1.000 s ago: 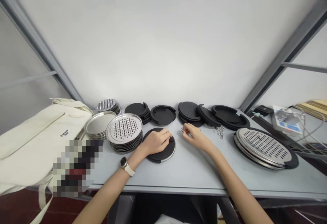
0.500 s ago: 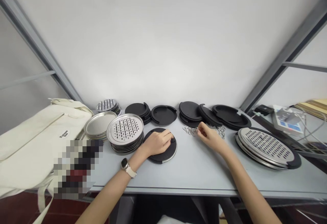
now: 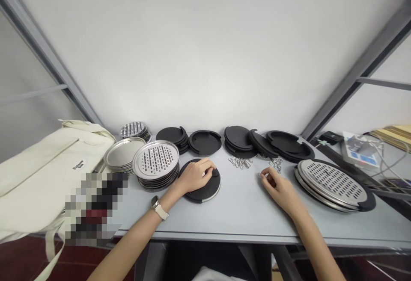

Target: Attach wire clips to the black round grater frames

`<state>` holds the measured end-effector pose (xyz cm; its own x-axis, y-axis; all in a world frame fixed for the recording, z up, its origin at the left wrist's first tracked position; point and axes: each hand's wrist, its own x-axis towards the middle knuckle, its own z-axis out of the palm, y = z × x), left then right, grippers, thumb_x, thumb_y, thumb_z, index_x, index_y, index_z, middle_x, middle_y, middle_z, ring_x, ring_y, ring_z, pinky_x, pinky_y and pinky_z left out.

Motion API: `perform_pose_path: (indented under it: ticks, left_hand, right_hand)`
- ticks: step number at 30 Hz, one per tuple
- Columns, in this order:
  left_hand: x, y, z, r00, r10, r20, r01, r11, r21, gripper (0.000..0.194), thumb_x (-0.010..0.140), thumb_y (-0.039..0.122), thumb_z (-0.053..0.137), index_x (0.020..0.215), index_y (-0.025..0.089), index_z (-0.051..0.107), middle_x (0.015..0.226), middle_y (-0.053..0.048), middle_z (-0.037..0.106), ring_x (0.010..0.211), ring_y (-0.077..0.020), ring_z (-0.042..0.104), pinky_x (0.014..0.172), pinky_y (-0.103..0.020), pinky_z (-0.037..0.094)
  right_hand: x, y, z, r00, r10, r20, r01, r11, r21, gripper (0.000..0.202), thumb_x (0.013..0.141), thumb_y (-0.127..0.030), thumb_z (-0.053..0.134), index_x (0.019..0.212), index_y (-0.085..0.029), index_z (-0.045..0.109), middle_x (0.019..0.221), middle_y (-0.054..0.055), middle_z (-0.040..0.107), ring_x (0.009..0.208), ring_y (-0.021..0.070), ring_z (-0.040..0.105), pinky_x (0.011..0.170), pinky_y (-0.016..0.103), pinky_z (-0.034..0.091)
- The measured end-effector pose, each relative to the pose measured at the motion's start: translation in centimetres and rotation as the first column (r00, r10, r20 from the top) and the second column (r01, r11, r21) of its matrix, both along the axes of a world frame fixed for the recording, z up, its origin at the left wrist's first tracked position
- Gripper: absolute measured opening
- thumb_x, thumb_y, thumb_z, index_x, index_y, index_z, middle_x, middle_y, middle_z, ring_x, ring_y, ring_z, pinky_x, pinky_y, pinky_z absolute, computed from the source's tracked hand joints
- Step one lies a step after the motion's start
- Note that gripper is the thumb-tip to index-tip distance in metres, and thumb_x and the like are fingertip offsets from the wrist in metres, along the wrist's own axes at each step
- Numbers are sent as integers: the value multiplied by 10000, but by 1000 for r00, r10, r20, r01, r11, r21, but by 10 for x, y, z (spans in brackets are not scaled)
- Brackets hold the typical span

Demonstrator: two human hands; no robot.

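Observation:
My left hand (image 3: 196, 175) lies over a round black holder (image 3: 205, 192) with a metal rim showing along its edge, and its fingers are curled on the top. My right hand (image 3: 276, 184) is lifted above the table to the right, thumb and index finger pinched on a small shiny wire hook (image 3: 259, 174), mostly hidden by the fingers. Behind it lie two loose heaps of wire hooks, one at the left (image 3: 240, 162) and one at the right (image 3: 275, 163). Beside my left hand stands a stack of round metal graters (image 3: 156, 160).
Plain metal discs (image 3: 124, 152) and more graters (image 3: 132, 129) stand at the left, by a cream bag (image 3: 48, 174). Several black holders (image 3: 205, 143) line the wall. Larger oval graters (image 3: 334, 182) are stacked at the right, near a white box with cables (image 3: 359, 150).
My right hand has moved back from the heap of hooks, toward me and to the right, with a hook between its fingertips. My left hand stays on the black holder.

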<state>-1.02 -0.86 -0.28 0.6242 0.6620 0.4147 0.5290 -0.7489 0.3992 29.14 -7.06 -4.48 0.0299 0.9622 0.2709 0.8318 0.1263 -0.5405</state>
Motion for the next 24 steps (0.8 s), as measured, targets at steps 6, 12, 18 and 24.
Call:
perform_pose_path:
  ticks: [6,12,18,24]
  left_hand:
    - [7,-3,-2,997,47,54,-43,995,-85,185,878,127,418,907,198,586,899,-2,625,819,-128,603,791,-261,471]
    - [21,-24,-4,996,74,-51,-76,997,-29,185,898,164,410,967,198,577,950,-20,616,754,-135,594,690,-256,460]
    - [18,-52,19,982,182,51,-178,981,-78,165,924,197,407,985,219,558,955,-12,602,753,-134,585,711,-264,460]
    - [-5,-80,-3,834,451,318,-409,892,-192,184,936,193,383,997,226,554,952,-35,577,883,-162,569,776,-298,472]
  right_hand:
    - [2,3,-4,1000,-1,-18,1,1000,17,139,882,-359,403,837,-233,442,605,-21,530,546,167,519,565,276,393]
    - [1,4,-5,1000,8,2,-8,1000,-3,166,886,-369,396,788,-236,421,588,-16,520,530,169,511,548,285,391]
    - [2,3,-5,1000,-8,9,8,1000,-20,191,887,-390,411,783,-233,439,622,-1,549,559,172,522,560,290,402]
    - [2,3,-6,1000,-14,0,14,999,-33,177,892,-398,415,835,-232,441,646,-9,543,581,170,535,581,287,413]
